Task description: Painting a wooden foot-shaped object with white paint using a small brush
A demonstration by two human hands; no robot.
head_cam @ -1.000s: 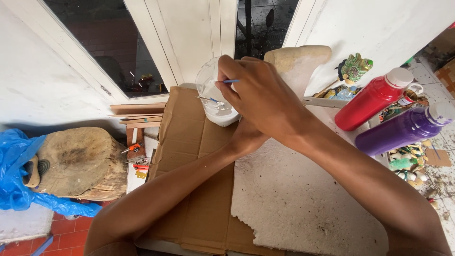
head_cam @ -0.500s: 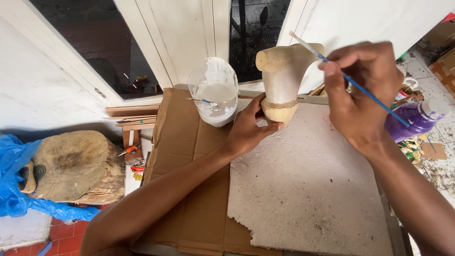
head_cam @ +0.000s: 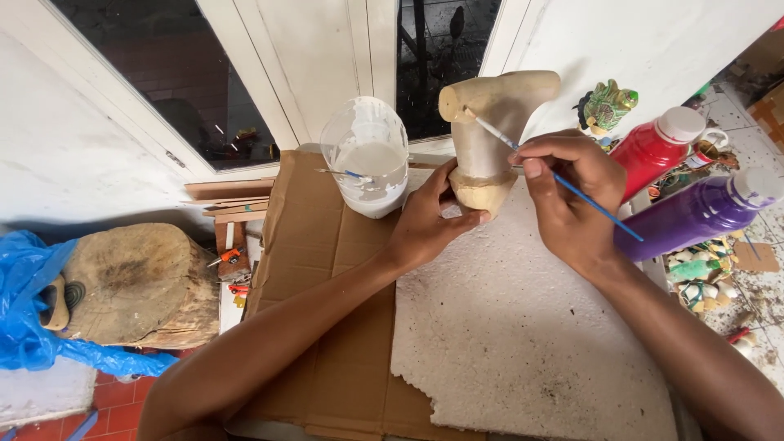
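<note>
Steadying: left hand (head_cam: 429, 224) grips base of upright pale carved wooden figure (head_cam: 490, 135) on white foam surface (head_cam: 523, 343); right hand (head_cam: 563, 196) pinches thin blue-handled paintbrush (head_cam: 555, 175), bristles touching figure's upper-left end, nearest.

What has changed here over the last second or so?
The right hand lifted the thin blue-handled brush out of the cut plastic container of white paint and swung it rightwards; its tip now touches the top of the pale wooden carving. The left hand gripped the carving's base throughout. The red bottle, purple bottle and cardboard stayed put.
</note>
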